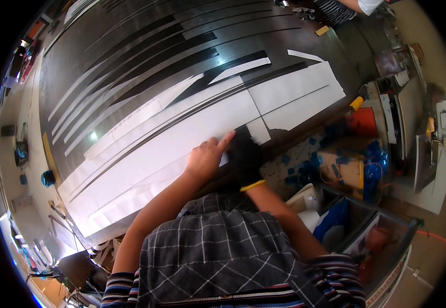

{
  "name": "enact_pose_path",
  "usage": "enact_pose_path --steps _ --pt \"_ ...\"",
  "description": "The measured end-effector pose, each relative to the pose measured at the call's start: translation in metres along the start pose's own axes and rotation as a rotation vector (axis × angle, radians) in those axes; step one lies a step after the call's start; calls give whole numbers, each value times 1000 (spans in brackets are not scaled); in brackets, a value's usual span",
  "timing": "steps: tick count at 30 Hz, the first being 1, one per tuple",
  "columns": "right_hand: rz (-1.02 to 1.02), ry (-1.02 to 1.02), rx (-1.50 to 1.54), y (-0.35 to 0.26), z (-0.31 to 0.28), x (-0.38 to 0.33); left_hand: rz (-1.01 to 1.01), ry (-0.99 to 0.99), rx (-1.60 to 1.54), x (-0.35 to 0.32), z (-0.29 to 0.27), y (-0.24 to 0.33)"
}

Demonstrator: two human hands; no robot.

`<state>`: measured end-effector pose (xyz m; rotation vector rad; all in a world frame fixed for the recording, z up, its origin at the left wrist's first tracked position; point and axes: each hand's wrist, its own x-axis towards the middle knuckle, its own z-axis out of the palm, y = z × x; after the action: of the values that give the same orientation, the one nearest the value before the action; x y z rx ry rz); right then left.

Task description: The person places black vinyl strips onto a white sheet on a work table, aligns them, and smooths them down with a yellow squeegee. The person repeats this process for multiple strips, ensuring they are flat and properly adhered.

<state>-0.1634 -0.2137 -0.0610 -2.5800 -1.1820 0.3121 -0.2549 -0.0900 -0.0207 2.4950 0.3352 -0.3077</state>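
The long white sheet lies flat beneath the left hand, its greater length extending to that hand's left. Its long axis runs obliquely, from the near left of the left hand toward the far right, past both hands. The left hand is bare and rests on the sheet, fingers spread and one extended toward the right hand; it is not clamped on anything visible. The right hand, in a black glove, is positioned at the sheet's near edge, just beside the left fingertips; its finger closure cannot be determined, as the dark glove is blurred. Of the two, the left hand is nearer to the sheet's main length. A second white sheet lies beyond the right hand, to its right. Farther forward of both hands, dark strips lie on the dark surface. A cardboard box is located to the right hand's right.
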Motion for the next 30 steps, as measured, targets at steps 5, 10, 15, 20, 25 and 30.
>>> enact_pose_path --steps 5,10,15,20,25,30 --pt "-126 220 285 8 -11 -17 21 -46 -24 -3 -3 -13" --pt "-382 215 191 42 -21 2 128 414 -183 9 21 -10" --pt "-11 290 -153 116 -53 29 19 312 -274 10 28 -21" --pt "420 415 -231 245 -112 66 -360 298 0 -137 55 -135" --pt "613 561 -482 338 -186 112 -1296 210 163 -500 78 -237" --pt "585 446 -460 416 -206 155 -1829 -178 203 -635 80 -169"
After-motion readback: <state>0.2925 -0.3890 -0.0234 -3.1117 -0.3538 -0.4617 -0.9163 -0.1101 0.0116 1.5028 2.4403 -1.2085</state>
